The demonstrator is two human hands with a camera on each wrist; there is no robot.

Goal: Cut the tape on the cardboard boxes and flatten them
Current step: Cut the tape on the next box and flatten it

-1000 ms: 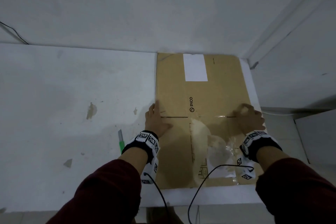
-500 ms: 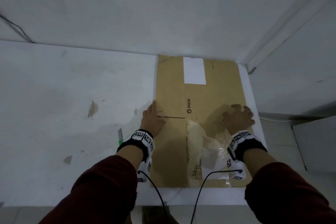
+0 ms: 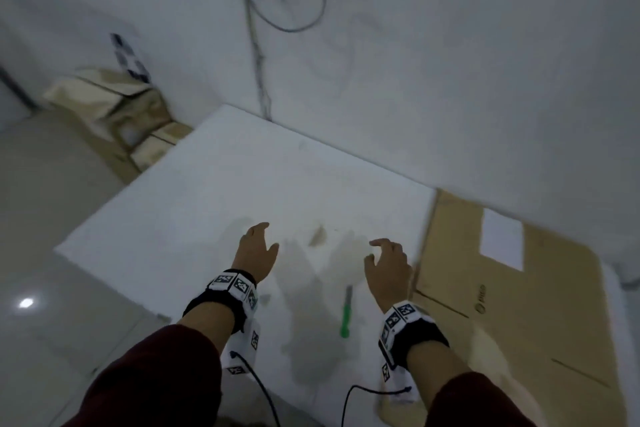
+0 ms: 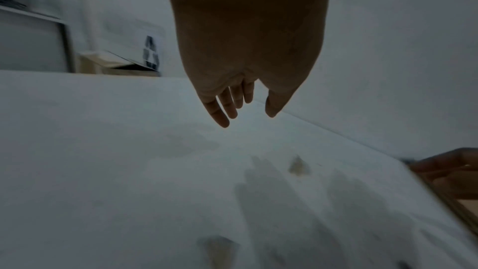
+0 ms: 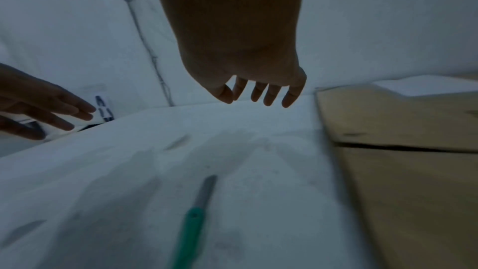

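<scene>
Stained white table (image 3: 214,184) (flattened box (image 3: 519,305) right); both hands hover empty, fingers relaxed.

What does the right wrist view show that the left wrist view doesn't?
Only the right wrist view shows the green-handled cutter lying on the table and the flattened cardboard box broadly, with its white label. Only the left wrist view shows a framed panel at far left. Both show the white table, the wall, and both empty hands, left hand and right hand.

I see matt white worktop (image 3: 214,184), stained. Flattened box (image 3: 540,305): plain brown cardboard, white paper label (image 3: 502,240). Cutter (image 3: 345,312): green plastic handle, grey blade end. Floor (image 3: 52,218): glossy tile.
</scene>
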